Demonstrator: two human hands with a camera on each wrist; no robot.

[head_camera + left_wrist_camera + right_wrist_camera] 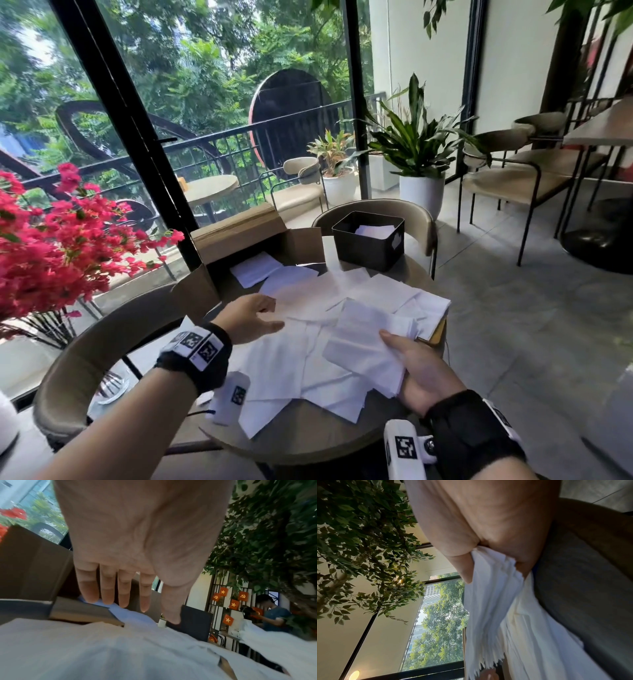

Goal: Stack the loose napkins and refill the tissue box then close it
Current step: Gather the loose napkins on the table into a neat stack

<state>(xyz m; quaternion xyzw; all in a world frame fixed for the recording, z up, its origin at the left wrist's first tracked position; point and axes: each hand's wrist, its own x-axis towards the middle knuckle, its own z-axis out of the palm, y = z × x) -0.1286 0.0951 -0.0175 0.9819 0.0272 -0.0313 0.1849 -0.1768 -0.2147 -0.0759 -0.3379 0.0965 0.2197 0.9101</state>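
Note:
Loose white napkins (308,342) lie scattered over the round wooden table (308,442). My right hand (407,359) grips a stack of napkins (366,339), thumb on top; in the right wrist view the stack of napkins (493,601) is pinched between thumb and palm. My left hand (260,320) hovers open just above the napkins near the table's left side, its fingers (106,588) straight and holding nothing. The black tissue box (368,240) stands open at the far edge with a few napkins inside. Its lid is not in view.
An open cardboard box (239,260) with napkins inside sits at the table's far left. Red flowers (58,246) reach in from the left. Chairs (424,219) ring the table, and potted plants (418,150) stand beyond it. A person (274,615) sits in the background.

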